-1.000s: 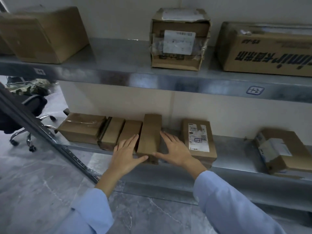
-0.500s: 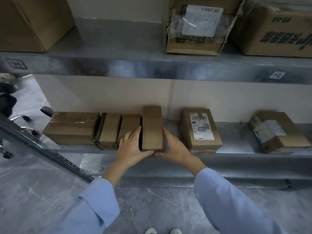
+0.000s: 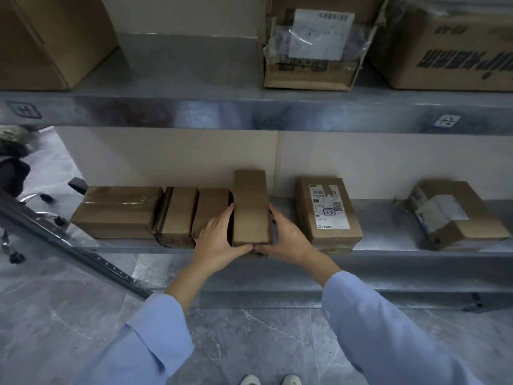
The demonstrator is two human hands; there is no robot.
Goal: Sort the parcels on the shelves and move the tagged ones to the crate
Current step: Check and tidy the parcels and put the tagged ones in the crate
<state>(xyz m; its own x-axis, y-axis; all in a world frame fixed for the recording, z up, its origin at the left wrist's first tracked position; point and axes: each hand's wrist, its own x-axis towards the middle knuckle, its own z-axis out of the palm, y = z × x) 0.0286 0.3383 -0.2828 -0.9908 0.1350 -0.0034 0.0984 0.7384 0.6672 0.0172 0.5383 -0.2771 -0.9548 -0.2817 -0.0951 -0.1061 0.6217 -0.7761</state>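
Mid-frame, on the lower shelf (image 3: 388,218): narrow parcel (image 3: 251,207), plain brown cardboard, stood on edge and taller than its neighbours, near end at the shelf's front lip. Clasped from both sides: left hand (image 3: 219,243) with fingers laid along the left face and thumb hooked round the near bottom edge; right hand (image 3: 286,240) mirrored on the right face, thumb tips meeting at the front. Neither hand spread wide, both closed round the box. Light-blue sleeves (image 3: 388,337) on both forearms.

Left of it, packed in a tight row, touching: small plain parcel (image 3: 211,207), partly behind the left hand's fingers; dark-taped parcel (image 3: 177,215), a dark band along its left edge; wide parcel (image 3: 119,211) wrapped in glossy clear tape. Right of it, just apart: labelled parcel (image 3: 327,209), lying flat, white shipping label with barcode, QR code and a handwritten mark in a box. Far right, well apart: skewed parcel (image 3: 452,215), turned at an angle, white label under wrinkled tape.

Shelving of dull galvanised sheet metal, mottled sheen on the front lips. Upper shelf (image 3: 194,76) across the top of the frame: plain carton (image 3: 52,37) upper left; torn carton (image 3: 316,43) upper centre, flaps ragged, paper label under crumpled plastic; printed carton (image 3: 449,45) upper right, black lettering upside down.

Bottom of the frame: grey veined stone floor (image 3: 249,334), toe caps of white shoes (image 3: 268,380). Left edge: slanted metal rail (image 3: 69,245), wheeled chair (image 3: 41,197) behind it.
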